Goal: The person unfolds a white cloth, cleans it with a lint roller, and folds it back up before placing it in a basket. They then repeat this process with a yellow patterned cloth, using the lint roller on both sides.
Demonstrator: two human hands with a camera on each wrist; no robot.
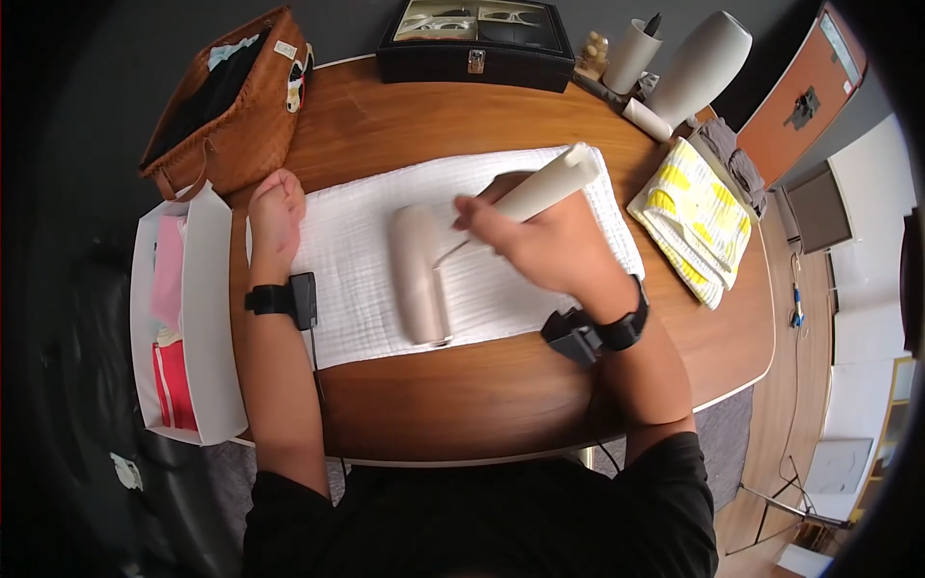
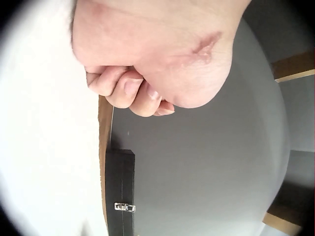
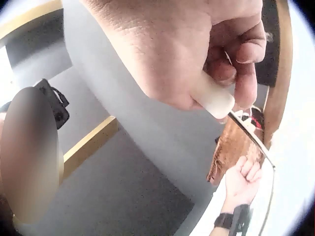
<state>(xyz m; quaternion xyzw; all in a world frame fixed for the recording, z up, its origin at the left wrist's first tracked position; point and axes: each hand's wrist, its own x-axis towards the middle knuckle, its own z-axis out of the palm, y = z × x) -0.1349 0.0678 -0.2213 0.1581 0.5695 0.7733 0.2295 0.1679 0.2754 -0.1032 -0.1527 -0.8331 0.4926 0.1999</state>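
One roller [image 1: 414,275], light and stiff, I judge; best taken by its handle [image 1: 551,187]. Right hand [image 1: 559,249] grips there, fingers curled; left hand [image 1: 277,220] loosely curled.

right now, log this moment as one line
right hand: grips roller handle | left hand: idle, loosely curled | roller head: over white cloth

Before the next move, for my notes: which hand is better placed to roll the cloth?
Right, probably: the right hand grips the handle, the roller head over the white cloth; the left hand, loosely curled, lies at the cloth's edge.
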